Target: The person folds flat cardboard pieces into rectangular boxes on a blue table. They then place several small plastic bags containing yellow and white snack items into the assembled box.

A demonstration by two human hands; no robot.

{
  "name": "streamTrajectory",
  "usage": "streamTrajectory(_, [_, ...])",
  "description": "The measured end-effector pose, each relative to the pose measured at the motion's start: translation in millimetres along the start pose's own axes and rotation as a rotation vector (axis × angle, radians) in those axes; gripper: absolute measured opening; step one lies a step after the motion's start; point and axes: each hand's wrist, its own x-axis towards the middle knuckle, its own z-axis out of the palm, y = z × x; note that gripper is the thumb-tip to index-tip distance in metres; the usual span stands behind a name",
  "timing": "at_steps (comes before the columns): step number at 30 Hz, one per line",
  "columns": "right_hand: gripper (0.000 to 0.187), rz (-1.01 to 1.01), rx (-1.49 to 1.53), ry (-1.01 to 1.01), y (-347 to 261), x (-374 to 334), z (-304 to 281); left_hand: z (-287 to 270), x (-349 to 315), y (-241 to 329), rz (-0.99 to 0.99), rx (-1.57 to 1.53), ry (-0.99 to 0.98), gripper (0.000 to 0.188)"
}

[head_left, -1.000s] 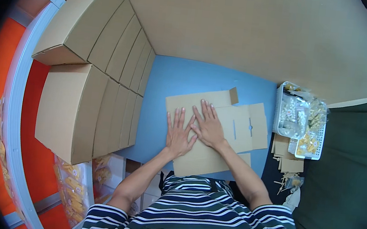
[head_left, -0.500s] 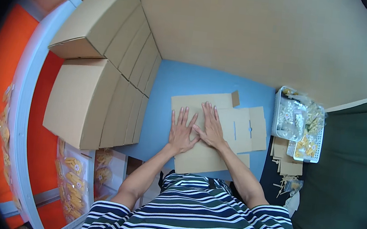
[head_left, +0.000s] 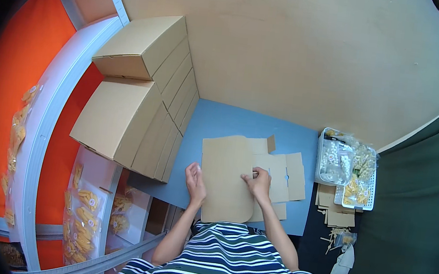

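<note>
A flat cardboard box blank [head_left: 279, 179] lies on the blue table, with slotted flaps spread to the right. Its large plain panel with rounded right corners [head_left: 225, 178] is raised over the rest of the blank. My right hand [head_left: 258, 183] pinches this panel's right edge between thumb and fingers. At the panel's left edge, my left hand [head_left: 195, 184] is turned on its side, its palm toward the cardboard and its fingers loosely bent. Whether the left hand touches the edge is hard to see.
Stacked cardboard boxes [head_left: 143, 96] stand along the table's left side. White baskets [head_left: 338, 199] of small packets are at the right, near cardboard scraps [head_left: 340, 220]. Metal shelving [head_left: 53, 134] with bagged yellow goods [head_left: 85, 224] rises at the left. A wall [head_left: 293, 59] borders the far side.
Both hands were lying flat on the cardboard. They have moved apart, the left to the panel's left edge and the right to its right edge. The rounded panel is now lifted. The view has shifted.
</note>
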Motion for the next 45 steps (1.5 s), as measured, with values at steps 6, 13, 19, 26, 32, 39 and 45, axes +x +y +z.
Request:
streamTrajectory(6, [0.02, -0.22, 0.052, 0.115, -69.5, -0.2, -37.3, -30.5, -18.0, 13.5, -0.356, -0.334, 0.007, 0.054])
streamTrajectory(13, [0.023, -0.069, 0.597, 0.041, -68.8, 19.4, -99.9, -43.3, -25.8, 43.8, -0.207, -0.167, -0.35, 0.054])
streamTrajectory(19, [0.024, -0.009, 0.669, 0.077, -2.6, 23.1, -121.2, -55.3, -30.0, 78.3, -0.212, -0.504, -0.59, 0.061])
streamTrajectory(26, [0.021, -0.006, 0.79, 0.039, 21.4, 21.7, -123.4, -31.2, -34.7, 75.9, -0.307, 0.001, -0.612, 0.037])
streamTrajectory(32, [0.026, 0.018, 0.659, 0.062, 32.8, 15.1, -150.5, -29.1, -39.0, 58.7, -0.307, 0.098, -0.501, 0.028])
streamTrajectory(39, [0.022, 0.06, 0.481, 0.222, 68.9, 2.5, -172.9, -24.0, -49.8, 50.0, -0.38, 0.271, -0.45, 0.028])
streamTrajectory(45, [0.02, 0.155, 0.37, 0.25, 107.4, 0.5, -158.8, -14.5, -67.7, 34.8, -0.279, 0.565, -0.423, 0.027])
